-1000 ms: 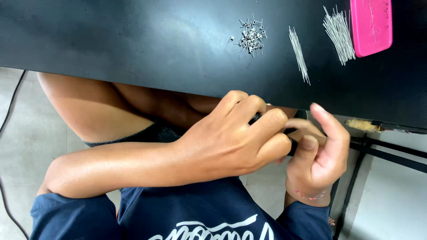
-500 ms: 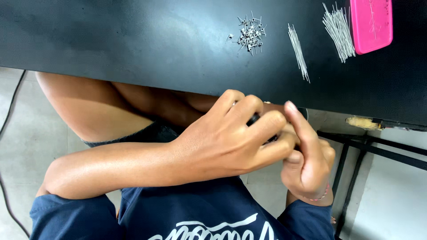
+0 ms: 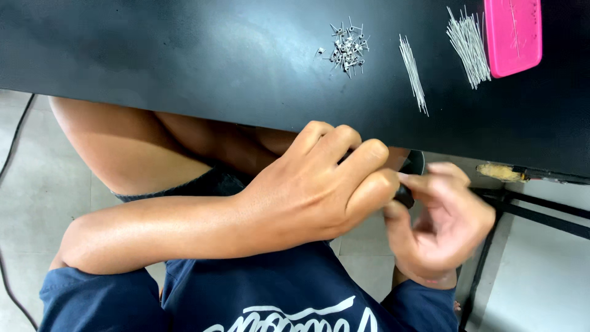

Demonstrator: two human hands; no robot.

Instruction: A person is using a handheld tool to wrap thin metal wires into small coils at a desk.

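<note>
Both hands are just below the front edge of the black table (image 3: 184,67), over my lap. My left hand (image 3: 319,184) is curled into a fist around a small black object (image 3: 407,195), most of which the fingers hide. Its dark tip also shows behind the knuckles near the table edge. My right hand (image 3: 442,227) is slightly blurred and meets the left from the right. Its thumb and forefinger pinch the exposed end of the black object. What kind of object it is cannot be made out.
On the table lie a small heap of tiny metal parts (image 3: 348,46), a loose bundle of thin wire pins (image 3: 413,74), a larger fan of pins (image 3: 468,46) and a pink flat case (image 3: 512,34). Black table legs (image 3: 528,212) run at right.
My right hand had its forefinger raised beside the left fist; it has since folded down and shifted right, its fingers closing on the black object. The left hand has barely moved.
</note>
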